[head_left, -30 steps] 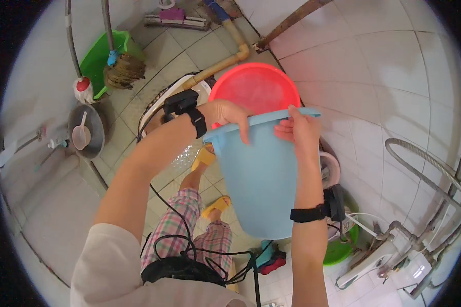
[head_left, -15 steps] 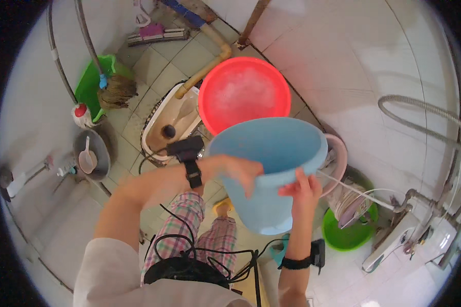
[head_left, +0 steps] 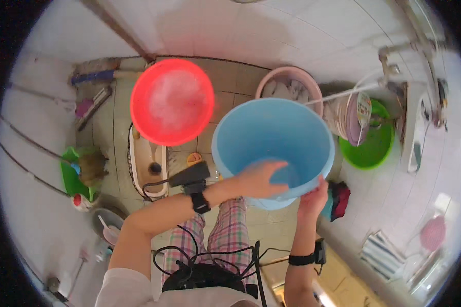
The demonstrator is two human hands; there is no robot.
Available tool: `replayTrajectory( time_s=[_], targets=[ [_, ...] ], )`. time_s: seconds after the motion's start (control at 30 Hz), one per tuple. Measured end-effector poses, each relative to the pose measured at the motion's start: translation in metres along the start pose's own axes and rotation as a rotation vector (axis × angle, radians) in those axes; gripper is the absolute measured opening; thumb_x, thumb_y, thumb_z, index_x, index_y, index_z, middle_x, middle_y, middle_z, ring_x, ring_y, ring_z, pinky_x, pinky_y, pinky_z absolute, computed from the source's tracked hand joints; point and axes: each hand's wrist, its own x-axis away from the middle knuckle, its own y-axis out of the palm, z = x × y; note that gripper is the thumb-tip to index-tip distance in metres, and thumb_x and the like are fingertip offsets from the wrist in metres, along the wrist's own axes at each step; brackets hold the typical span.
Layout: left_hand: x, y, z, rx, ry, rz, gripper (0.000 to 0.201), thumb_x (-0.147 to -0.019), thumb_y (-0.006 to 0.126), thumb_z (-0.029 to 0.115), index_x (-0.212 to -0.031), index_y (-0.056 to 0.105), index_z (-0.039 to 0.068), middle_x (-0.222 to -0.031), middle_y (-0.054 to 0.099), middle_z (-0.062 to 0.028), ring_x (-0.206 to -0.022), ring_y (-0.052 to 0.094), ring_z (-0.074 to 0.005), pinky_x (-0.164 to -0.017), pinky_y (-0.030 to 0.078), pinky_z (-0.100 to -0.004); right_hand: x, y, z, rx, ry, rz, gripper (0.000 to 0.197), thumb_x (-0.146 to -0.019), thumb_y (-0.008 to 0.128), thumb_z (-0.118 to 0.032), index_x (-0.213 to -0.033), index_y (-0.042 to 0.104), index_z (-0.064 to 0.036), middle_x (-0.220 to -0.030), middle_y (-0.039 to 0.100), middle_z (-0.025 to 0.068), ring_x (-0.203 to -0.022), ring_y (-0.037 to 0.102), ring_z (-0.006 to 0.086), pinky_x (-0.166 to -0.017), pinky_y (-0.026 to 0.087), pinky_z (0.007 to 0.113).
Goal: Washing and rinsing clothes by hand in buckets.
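Note:
A large light-blue bucket (head_left: 271, 128) is in front of me, tilted so that its hollow inside faces me. Pinched at its near right rim, my right hand (head_left: 314, 198) holds it with the fingers closed. My left hand (head_left: 261, 180), blurred by motion, reaches across the near rim with fingers stretched out and apart, and I see nothing in it. Black straps with small dark devices circle both my wrists. Beyond the bucket to the left is a red basin (head_left: 173, 102) with foamy water in it.
A squat toilet (head_left: 147, 163) is set in the floor below the red basin. A pink tub (head_left: 290, 77) with cloth, a green basin (head_left: 369, 146) and dark red cloth (head_left: 340, 200) are on the right. A mop (head_left: 92, 169) rests at a green bucket (head_left: 74, 174) on the left.
My view has swung to the right, so the red basin and toilet appear further left. The bucket's inside now faces me more. My left hand has moved over the rim into its mouth.

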Motion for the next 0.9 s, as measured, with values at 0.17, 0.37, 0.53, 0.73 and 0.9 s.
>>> replayTrajectory(
  time_s=[0.17,0.37,0.53,0.73,0.9],
  targets=[
    [-0.036,-0.038,0.023,0.067,-0.205,0.065,0.036,-0.078,0.052,0.025,-0.103,0.052,0.0,-0.096,0.057,-0.0158,-0.09,0.055,-0.0258,-0.078,0.043,-0.0334,-0.015,-0.018,-0.031,-0.098,-0.047,0.104,0.026,-0.078,0.052,-0.029,-0.061,0.041,-0.0131,-0.051,0.038,-0.0053,-0.044,0.036,0.0059,-0.04,0.029,0.023],
    [-0.096,-0.052,0.062,-0.025,-0.224,0.137,0.03,-0.079,0.052,0.024,-0.099,0.056,0.002,-0.087,0.059,-0.0058,-0.077,0.054,-0.014,-0.069,0.043,-0.0268,-0.029,-0.031,-0.061,-0.341,-0.067,0.114,0.025,-0.076,0.055,-0.028,-0.062,0.047,-0.0083,-0.05,0.038,-0.0029,-0.038,0.037,0.0082,-0.033,0.032,0.026],
    [-0.182,-0.043,0.104,0.017,-0.404,0.249,0.03,-0.08,0.051,0.025,-0.096,0.056,0.001,-0.083,0.057,-0.006,-0.074,0.052,-0.0136,-0.064,0.043,-0.026,-0.039,-0.032,-0.106,-0.439,-0.022,0.109,0.025,-0.079,0.051,-0.027,-0.059,0.042,-0.0126,-0.049,0.036,-0.0048,-0.043,0.038,0.0066,-0.037,0.03,0.022],
    [-0.271,-0.033,0.111,0.572,-0.629,0.316,0.014,-0.08,0.048,0.018,-0.079,0.05,0.005,-0.077,0.05,-0.005,-0.072,0.05,-0.0181,-0.064,0.045,-0.0308,-0.05,-0.042,-0.142,-0.509,0.043,0.124,0.025,-0.079,0.051,-0.026,-0.06,0.043,-0.0119,-0.053,0.04,-0.0036,-0.049,0.042,0.0089,-0.043,0.034,0.025],
    [-0.313,-0.011,0.1,0.877,-0.728,0.433,0.012,-0.081,0.045,0.016,-0.075,0.046,0.005,-0.069,0.047,-0.0061,-0.063,0.047,-0.018,-0.057,0.043,-0.0306,-0.065,-0.041,-0.151,-0.655,0.007,0.163,0.022,-0.079,0.053,-0.018,-0.06,0.045,-0.01,-0.052,0.039,-0.0047,-0.042,0.036,0.0046,-0.037,0.026,0.021]
  ],
)
